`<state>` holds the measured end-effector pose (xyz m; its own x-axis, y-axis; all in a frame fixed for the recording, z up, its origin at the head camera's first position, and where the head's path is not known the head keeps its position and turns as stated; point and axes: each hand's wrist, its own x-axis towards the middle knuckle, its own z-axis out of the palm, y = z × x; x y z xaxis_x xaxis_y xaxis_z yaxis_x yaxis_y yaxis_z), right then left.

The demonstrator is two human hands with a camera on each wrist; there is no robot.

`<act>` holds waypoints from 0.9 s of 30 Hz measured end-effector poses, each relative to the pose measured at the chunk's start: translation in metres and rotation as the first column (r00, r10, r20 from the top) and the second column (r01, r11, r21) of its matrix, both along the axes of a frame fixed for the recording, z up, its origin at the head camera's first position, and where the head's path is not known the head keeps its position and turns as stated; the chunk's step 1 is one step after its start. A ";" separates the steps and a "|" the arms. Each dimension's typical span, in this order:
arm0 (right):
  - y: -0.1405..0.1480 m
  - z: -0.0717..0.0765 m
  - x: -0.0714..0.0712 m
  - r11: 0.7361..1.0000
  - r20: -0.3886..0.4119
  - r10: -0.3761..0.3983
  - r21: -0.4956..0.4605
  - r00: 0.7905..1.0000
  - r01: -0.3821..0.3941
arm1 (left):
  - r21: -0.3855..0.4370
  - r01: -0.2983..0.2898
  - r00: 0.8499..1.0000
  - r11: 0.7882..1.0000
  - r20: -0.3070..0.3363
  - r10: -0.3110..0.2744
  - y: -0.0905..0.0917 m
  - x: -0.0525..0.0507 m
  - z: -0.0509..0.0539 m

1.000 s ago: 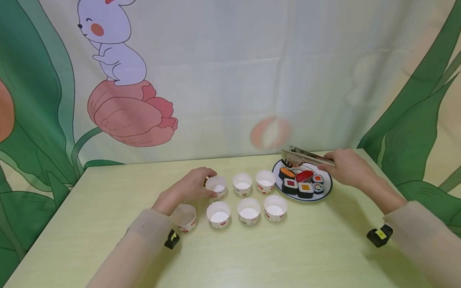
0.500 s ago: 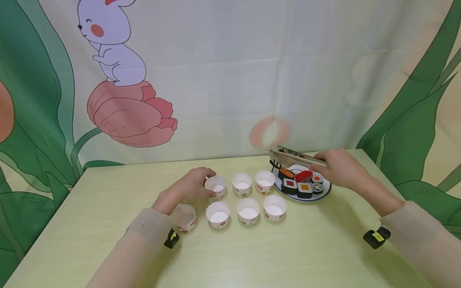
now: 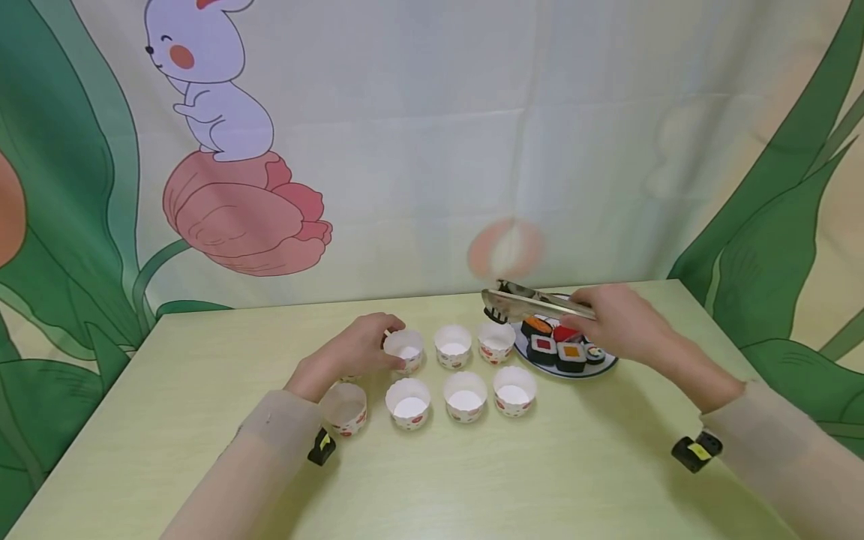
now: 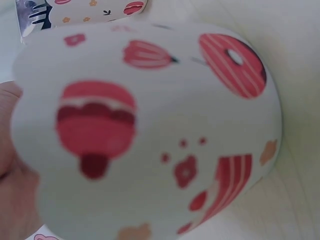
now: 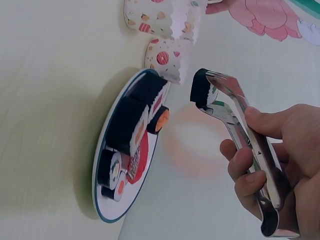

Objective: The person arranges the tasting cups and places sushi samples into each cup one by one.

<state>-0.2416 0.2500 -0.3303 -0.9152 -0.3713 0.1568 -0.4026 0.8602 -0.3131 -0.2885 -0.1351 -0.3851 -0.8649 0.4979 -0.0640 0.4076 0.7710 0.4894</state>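
While the grip of the right hand is closed around the metal tongs, the tong tips clamp one dark-wrapped sushi piece clear of the table. Over the past second, the tongs have travelled leftward from above the plate; the piece is now beyond the plate's left edge, near the far row's rightmost cup. Judged by this, pick-up is complete and the piece is in transit, unreleased. Exact alignment over the cup cannot be confirmed. The remaining sushi rests on the plate. The left hand, unmoved, has its thumb and finger around the held cup, further left in that row. The near row of cups stands upright in front.
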 end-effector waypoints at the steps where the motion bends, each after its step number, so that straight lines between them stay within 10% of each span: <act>1: -0.001 -0.001 0.000 1.000 -0.004 0.008 -0.003 1.000 -0.008 | 0.000 0.000 1.000 1.000 -0.001 0.000 0.000 0.000 0.000; 15: -0.023 -0.010 0.002 0.996 0.034 0.062 -0.069 0.998 -0.059 | 0.011 0.002 1.000 1.000 -0.012 -0.002 0.000 -0.004 -0.004; 27: -0.044 -0.018 0.000 0.991 -0.126 0.132 -0.017 0.983 -0.135 | 0.014 -0.009 1.000 1.000 -0.005 0.009 -0.002 -0.005 -0.005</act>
<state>-0.2416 0.2059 -0.3485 -0.8305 -0.4833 0.2767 -0.5503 0.7885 -0.2745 -0.2934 -0.1369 -0.3902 -0.8696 0.4910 -0.0527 0.4032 0.7676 0.4982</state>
